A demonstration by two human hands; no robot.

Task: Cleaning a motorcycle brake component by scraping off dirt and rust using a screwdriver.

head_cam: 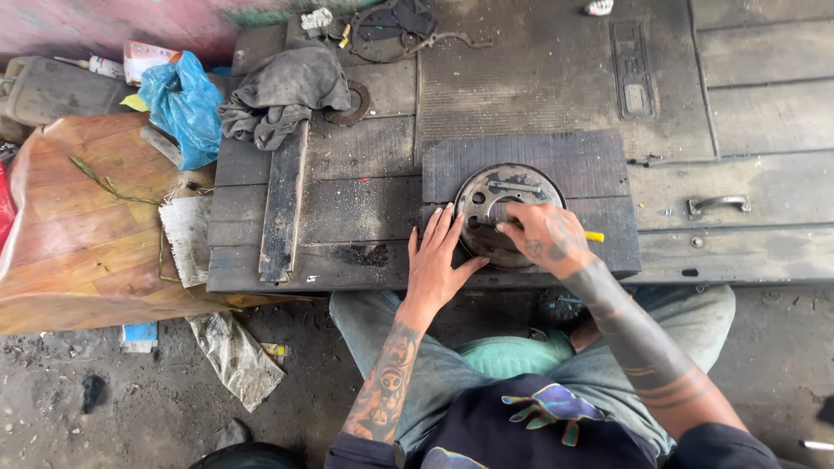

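A round, rusty metal plate (502, 198) with holes and small fittings lies on a dark wooden board (530, 156). My left hand (437, 260) rests flat against the plate's left edge, fingers spread, holding it steady. My right hand (546, 236) is closed around a tool with a yellow handle (594, 236), its working end pressed onto the plate's middle. The tool's tip is hidden under my fingers.
A grey rag (282, 91) and a blue plastic bag (184, 104) lie at the back left. A loose plank (282, 204) lies on the dark platform. Another metal plate with parts (391, 28) lies at the far edge. A wood-patterned sheet (78, 217) covers the left.
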